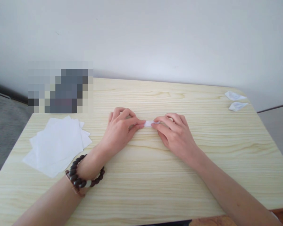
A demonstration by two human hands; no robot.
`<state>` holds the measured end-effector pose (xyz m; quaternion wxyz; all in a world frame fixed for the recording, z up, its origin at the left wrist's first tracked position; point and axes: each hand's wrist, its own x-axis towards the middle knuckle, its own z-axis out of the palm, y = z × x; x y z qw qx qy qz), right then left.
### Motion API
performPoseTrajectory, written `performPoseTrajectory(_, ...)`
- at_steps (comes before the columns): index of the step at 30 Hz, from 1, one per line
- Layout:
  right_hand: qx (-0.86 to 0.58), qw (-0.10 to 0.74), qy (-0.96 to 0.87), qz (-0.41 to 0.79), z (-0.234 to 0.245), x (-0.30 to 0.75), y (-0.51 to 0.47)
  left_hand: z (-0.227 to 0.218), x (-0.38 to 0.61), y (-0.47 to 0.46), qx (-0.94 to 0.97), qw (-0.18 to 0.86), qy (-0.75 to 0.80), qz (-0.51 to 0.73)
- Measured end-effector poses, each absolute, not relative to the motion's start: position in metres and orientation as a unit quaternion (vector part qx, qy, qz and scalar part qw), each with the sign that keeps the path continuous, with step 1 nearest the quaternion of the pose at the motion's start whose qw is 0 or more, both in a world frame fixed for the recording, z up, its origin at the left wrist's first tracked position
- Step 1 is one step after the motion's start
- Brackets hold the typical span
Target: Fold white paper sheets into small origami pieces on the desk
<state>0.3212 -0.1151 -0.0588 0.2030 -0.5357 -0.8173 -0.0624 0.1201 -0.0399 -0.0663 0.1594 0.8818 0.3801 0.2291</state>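
Between my hands, over the middle of the table, is a small strip of folded white paper (148, 124). My left hand (123, 125) pinches its left end between thumb and fingers. At the other end, the fingers of my right hand (173, 130) close on the paper and cover part of it. Only the short middle stretch of the paper shows. A dark beaded bracelet (76, 172) circles my left wrist.
Loose white paper sheets (58, 144) lie fanned in a pile at the left. Two folded white paper pieces (238, 106) rest near the far right corner. A pixelated dark object (67, 91) stands at the back left. A pale wall (155, 40) borders the wooden table (155, 188).
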Motion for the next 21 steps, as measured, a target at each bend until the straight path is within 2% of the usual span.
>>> performPoseTrajectory(3,-0.538,0.197,-0.818,-0.043,-0.057,0.321,-0.114,-0.067,0.12,-0.039,0.879,0.163,0.383,0.23)
performPoseTrajectory(13,-0.545,0.277,-0.787,0.079,-0.064,0.325,-0.106,-0.066,0.118,-0.036,0.91,0.146,0.292,0.255)
performPoseTrajectory(21,-0.54,0.3,-0.782,0.077,-0.065,0.324,-0.104,-0.058,0.125,-0.038,0.928,0.102,0.248,0.258)
